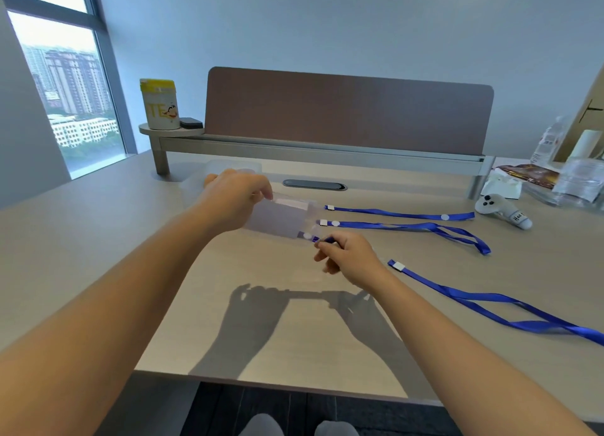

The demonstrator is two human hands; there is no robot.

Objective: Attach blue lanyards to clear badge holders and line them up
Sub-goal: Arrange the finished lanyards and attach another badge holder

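Note:
My left hand (pixel 233 200) holds a clear badge holder (pixel 282 218) above the beige table (pixel 98 239), gripping its left end. My right hand (pixel 346 257) pinches the end of a blue lanyard (pixel 322 239) at the holder's lower right corner, where a white snap shows. Two more blue lanyards lie to the right: one straight (pixel 398 214), one looped (pixel 425 228). A further lanyard (pixel 490 301) trails toward the right edge. More clear holders (pixel 228 169) lie behind my left hand.
A brown divider panel (pixel 346 108) on a metal rail crosses the back. A yellow-lidded tub (pixel 159 104) stands on a small shelf at the left. A white controller (pixel 503 211), plastic bags and a bottle (pixel 549 141) crowd the right.

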